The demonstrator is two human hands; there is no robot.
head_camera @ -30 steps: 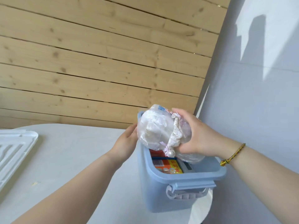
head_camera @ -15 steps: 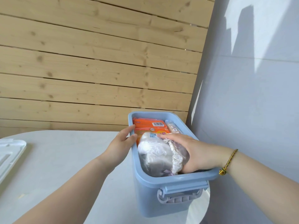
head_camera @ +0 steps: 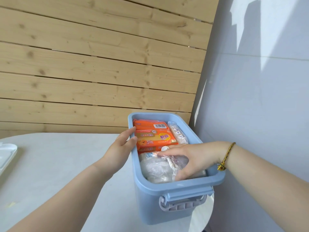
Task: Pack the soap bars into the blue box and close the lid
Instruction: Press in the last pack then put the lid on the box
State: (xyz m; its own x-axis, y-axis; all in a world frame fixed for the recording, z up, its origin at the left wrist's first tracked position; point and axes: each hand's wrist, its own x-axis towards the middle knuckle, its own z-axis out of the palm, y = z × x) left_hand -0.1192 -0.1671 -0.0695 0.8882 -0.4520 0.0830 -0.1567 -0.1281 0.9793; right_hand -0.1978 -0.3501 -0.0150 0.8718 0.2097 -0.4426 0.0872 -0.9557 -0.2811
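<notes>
Pale wooden planks (head_camera: 100, 64) run across the far side of my view, and a grey-white wall (head_camera: 259, 97) closes off the right. Below them lies a rounded white table (head_camera: 50, 164).

At the far left edge of that table I see a corner of a white lid (head_camera: 6, 156), well apart from everything else.

Moving right, my left hand (head_camera: 119, 148) reaches in from the lower left and rests against the left wall of the blue box (head_camera: 175, 183). Its fingers are loosely extended, not clenched, with the fingertips (head_camera: 133, 129) hooked over the rim and touching the edge of the orange packs.

I see the box standing open near the right end of the table, close to the wall, with a grey latch handle (head_camera: 182, 205) on its near end. Inside, at the far end, orange soap packs (head_camera: 155, 138) lie stacked, one showing a barcode. Just beside them on the right sits a slim clear-wrapped bar (head_camera: 178, 133) along the box wall.

In the near half of the box lies a soap bundle in clear plastic (head_camera: 157, 168), with a pale frilled tie around it. My right hand (head_camera: 192, 158) comes in over the right rim and lies on top of this bundle, fingers spread and curved around it, thumb low against its near side. I see a braided yellow bracelet (head_camera: 225, 156) on that wrist.
</notes>
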